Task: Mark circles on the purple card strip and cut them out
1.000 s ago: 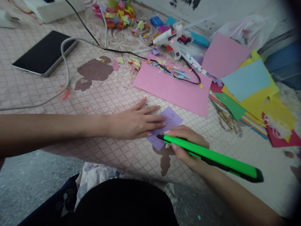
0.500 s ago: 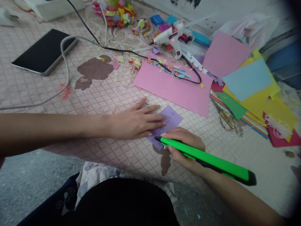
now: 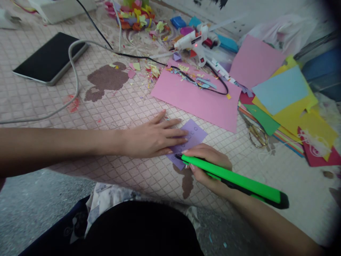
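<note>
My left hand (image 3: 157, 138) lies flat with its fingers spread, pressing on a small purple paper (image 3: 195, 132) on the tablecloth. A row of small rounded dark marks runs along this paper, partly hidden by my fingers. In a writing grip, my right hand (image 3: 210, 161) is closed round a long green pen-like tool (image 3: 234, 174) with a black tip and a black end. Its tip is at the lower left part of the purple paper, near a mark, beside my left fingertips. Whether it is a pen or a cutter I cannot tell.
A pink sheet (image 3: 197, 103) with paper scraps and a black cord lies beyond my hands. Behind it rests a white glue gun (image 3: 193, 41), its light red. Gold-handled scissors (image 3: 257, 135) and coloured papers (image 3: 281, 89) lie right. A black tablet (image 3: 49, 58) and grey cable (image 3: 74, 78) are left.
The green tool's rear end has shifted very slightly to the left and up, with its tip almost in the same place. My left hand and the purple paper look unmoved.
</note>
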Demonstrator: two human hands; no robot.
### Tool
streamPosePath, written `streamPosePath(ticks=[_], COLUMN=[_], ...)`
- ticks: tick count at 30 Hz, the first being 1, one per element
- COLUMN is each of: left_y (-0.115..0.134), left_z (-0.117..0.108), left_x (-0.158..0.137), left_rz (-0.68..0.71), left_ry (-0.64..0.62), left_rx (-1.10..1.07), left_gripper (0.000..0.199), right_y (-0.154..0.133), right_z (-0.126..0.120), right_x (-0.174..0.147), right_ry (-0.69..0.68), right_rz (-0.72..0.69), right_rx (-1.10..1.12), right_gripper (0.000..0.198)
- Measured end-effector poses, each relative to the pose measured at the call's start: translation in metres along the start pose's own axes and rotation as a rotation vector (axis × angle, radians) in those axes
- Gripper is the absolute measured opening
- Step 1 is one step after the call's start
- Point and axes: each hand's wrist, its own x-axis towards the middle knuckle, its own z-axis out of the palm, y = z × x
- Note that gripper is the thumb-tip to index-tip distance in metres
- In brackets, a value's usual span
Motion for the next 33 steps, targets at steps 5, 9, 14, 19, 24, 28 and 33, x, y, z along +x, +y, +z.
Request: streamPosePath(ticks=[5, 9, 14, 19, 24, 28, 33], left_y=[0.001, 0.001, 0.002, 0.003, -0.002, -0.006, -0.006], left_z=[-0.001, -0.002, 0.0, 0.0, -0.001, 0.001, 0.002], left_x=[0.0, 0.001, 0.0, -0.001, 0.002, 0.004, 0.003], left_rz=[-0.011, -0.013, -0.001, -0.018, 0.027, 0.095, 0.068], left_ry=[-0.018, -0.022, 0.015, 0.086, 0.111, 0.062, 0.041], left_rx=[0.006, 0.013, 0.017, 0.042, -0.027, -0.101, -0.104], left_gripper=[0.044, 0.044, 0.043, 0.043, 0.038, 0.042, 0.042], right_y=[-0.004, -0.005, -0.002, -0.003, -0.004, 0.0, 0.002], right_z=[-0.002, -0.003, -0.005, -0.006, -0.005, -0.004, 0.0], right_x=[0.003, 0.003, 0.001, 0.0, 0.0, -0.002, -0.002], right_ry=[-0.038, -0.082, 0.035, 0.036, 0.047, 0.034, 0.022], right_rz=[-0.011, -0.039, 0.023, 0.049, 0.048, 0.041, 0.007], right_rx=[-0.008, -0.012, 0.033, 0.042, 0.037, 0.031, 0.013], right_gripper=[0.027, 0.029, 0.025, 0.025, 0.025, 0.026, 0.029])
